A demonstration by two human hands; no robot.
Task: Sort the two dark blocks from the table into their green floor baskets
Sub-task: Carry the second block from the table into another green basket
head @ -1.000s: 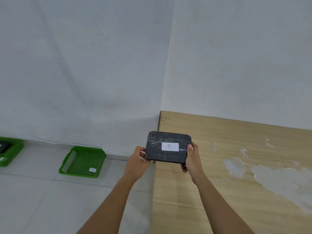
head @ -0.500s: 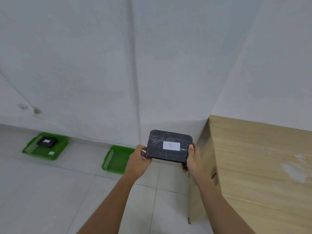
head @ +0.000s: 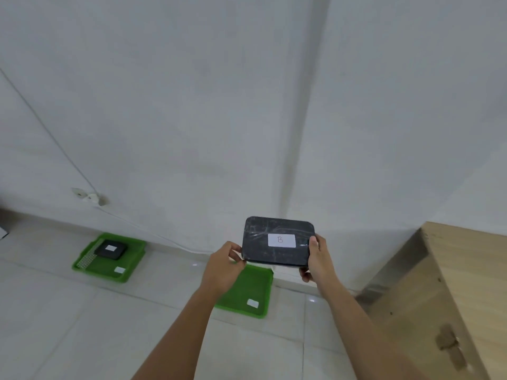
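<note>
View has swung left off the desk (head: 452,270); left hand (head: 223,266) and right hand (head: 315,259) pinch block B (head: 277,241) by its short edges above the near basket (head: 248,290), rigid, likely slick wrap, so keep fingers on the edges.

White walls (head: 192,91) fill most of the view and meet in a corner (head: 299,133) that runs down as a soft grey line. A thin white cable (head: 49,133) slants down the left wall to a small fitting (head: 89,197), then trails along just above the floor. The floor (head: 82,325) is pale glossy tile with faint grout lines. At the right edge stands a light wooden table (head: 452,283), scuffed in places. The light is even and soft.
</note>
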